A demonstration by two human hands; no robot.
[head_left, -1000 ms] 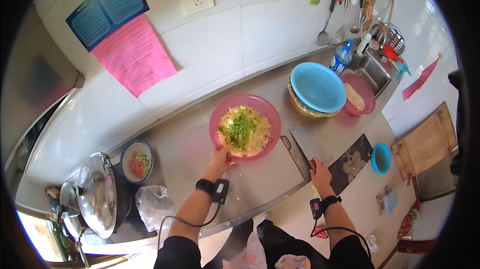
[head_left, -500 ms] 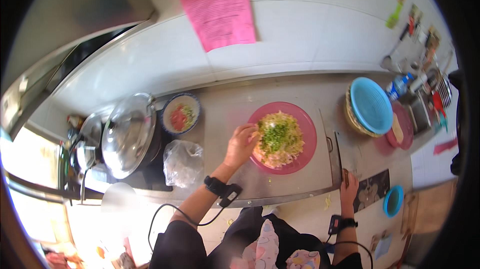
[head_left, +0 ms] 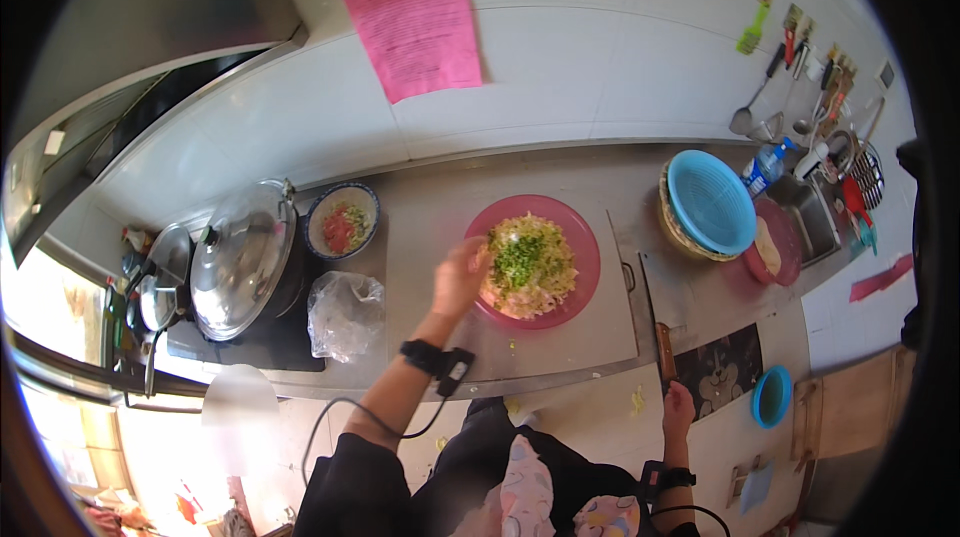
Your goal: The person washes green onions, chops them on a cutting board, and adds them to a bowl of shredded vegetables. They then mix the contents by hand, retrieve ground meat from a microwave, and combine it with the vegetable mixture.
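Observation:
A pink round basin point(head_left: 588, 272) holds a mound of pale chopped food point(head_left: 550, 287) topped with chopped greens point(head_left: 518, 259). My left hand point(head_left: 460, 275) is over the basin's left rim, fingers bent toward the food but blurred, so what they hold, if anything, does not show. A knife point(head_left: 664, 347) with a brown wooden handle lies to the right of the cutting board point(head_left: 425, 337), its handle toward the counter's front edge. My right hand point(head_left: 679, 409) is just below the handle's end, fingers curled in; no object shows in it.
To the left are a patterned bowl point(head_left: 366, 227) with red and green pieces, a clear plastic bag point(head_left: 345, 317) and a large lidded pot point(head_left: 240, 267). Blue basket point(head_left: 712, 202), pink basin point(head_left: 788, 255) and sink point(head_left: 812, 217) stand right. A blue container point(head_left: 771, 397) is lower right.
My right hand has come off the knife handle and moved down toward me. The left hand has drawn back slightly from the food toward the rim. The whole view has shifted.

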